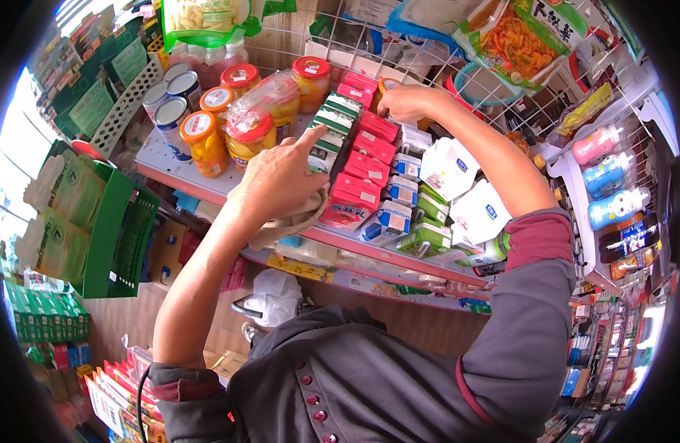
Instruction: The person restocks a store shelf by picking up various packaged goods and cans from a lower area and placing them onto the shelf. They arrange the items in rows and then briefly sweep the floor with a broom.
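Note:
My left hand [279, 180] is at the front of the shelf, with a beige cloth [295, 221] bunched beneath its palm and curled fingers. Its index finger stretches onto a row of green-and-white cartons [334, 130]. Towards the back, my right hand [412, 104] bends around a jar with an orange lid [388, 85]; part of that grip is hidden. Pink cartons [367, 166] stand in a row between the two hands. Blue-and-white cartons [402, 188] sit beside them, under my right forearm. Left of my left hand are fruit jars with red lids [251, 128] and orange lids [197, 124].
Metal cans [171, 113] occupy the shelf's left end. White cartons [478, 210] stand near my right elbow. A wire grid [428, 69] with hanging food bags [519, 47] rises behind. Baby-themed bottles [611, 177] line the right side. A green crate [110, 238] is at left.

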`<action>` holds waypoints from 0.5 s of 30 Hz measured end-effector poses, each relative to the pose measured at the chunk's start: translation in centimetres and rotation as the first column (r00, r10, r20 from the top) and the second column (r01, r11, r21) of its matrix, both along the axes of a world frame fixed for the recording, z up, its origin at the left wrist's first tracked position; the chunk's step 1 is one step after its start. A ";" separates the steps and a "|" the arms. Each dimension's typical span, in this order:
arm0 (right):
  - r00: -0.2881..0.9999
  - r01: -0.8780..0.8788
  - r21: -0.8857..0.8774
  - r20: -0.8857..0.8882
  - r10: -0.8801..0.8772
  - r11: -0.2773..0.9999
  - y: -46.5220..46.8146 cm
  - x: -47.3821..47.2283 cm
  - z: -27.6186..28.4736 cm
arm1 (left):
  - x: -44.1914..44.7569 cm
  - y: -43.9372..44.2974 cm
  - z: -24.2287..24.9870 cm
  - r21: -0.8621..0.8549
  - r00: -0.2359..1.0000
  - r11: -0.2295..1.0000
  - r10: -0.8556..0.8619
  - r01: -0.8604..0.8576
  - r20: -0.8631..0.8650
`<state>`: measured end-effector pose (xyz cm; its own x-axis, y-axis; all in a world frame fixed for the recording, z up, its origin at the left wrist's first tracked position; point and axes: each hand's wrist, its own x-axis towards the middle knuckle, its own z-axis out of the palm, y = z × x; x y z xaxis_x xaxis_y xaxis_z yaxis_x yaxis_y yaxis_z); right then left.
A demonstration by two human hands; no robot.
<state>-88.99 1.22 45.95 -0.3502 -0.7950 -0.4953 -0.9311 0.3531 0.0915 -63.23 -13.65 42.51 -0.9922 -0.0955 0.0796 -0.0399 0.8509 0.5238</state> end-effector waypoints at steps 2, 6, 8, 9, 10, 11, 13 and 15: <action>0.997 0.024 -0.103 0.071 -0.017 0.994 -0.5 -0.7 0.0 | 0.0 -0.1 0.0 0.012 1.000 1.000 -0.004 0.004 -0.004; 0.999 0.023 -0.361 -0.030 -0.036 0.932 -2.8 -1.9 -0.2 | 0.1 0.0 0.0 0.029 1.000 1.000 0.009 -0.010 0.028; 0.999 -0.009 -0.476 -0.044 -0.014 0.879 -4.5 -2.2 -0.6 | 0.1 0.0 0.1 0.036 1.000 0.999 0.004 -0.005 0.031; 0.997 -0.069 -0.468 -0.051 0.051 0.881 -5.1 -2.3 -0.9 | 0.1 0.0 0.1 0.044 0.999 0.999 0.009 -0.010 0.035; 0.991 -0.135 -0.473 -0.050 0.126 0.871 -5.6 -2.4 -1.3 | 0.1 0.1 0.1 0.046 0.999 0.999 0.005 -0.006 0.036; 0.978 -0.201 -0.478 -0.050 0.202 0.855 -6.2 -2.5 -1.7 | 0.0 0.1 0.1 0.050 0.999 0.999 0.005 -0.007 0.041; 0.982 -0.109 -0.349 0.105 0.155 0.931 -7.1 -2.7 -2.2 | 0.0 0.0 0.1 0.056 0.999 0.998 0.008 -0.011 0.044; 0.978 -0.043 -0.236 0.188 0.089 0.971 -7.5 -2.9 -2.5 | 0.0 0.0 0.0 0.059 0.999 0.998 0.009 -0.012 0.040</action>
<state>-91.90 -6.29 43.45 -0.2080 -0.9134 -0.3500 -0.9445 0.2806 -0.1709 -63.18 -13.69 42.55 -0.9934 -0.1093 0.0336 -0.0706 0.8177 0.5714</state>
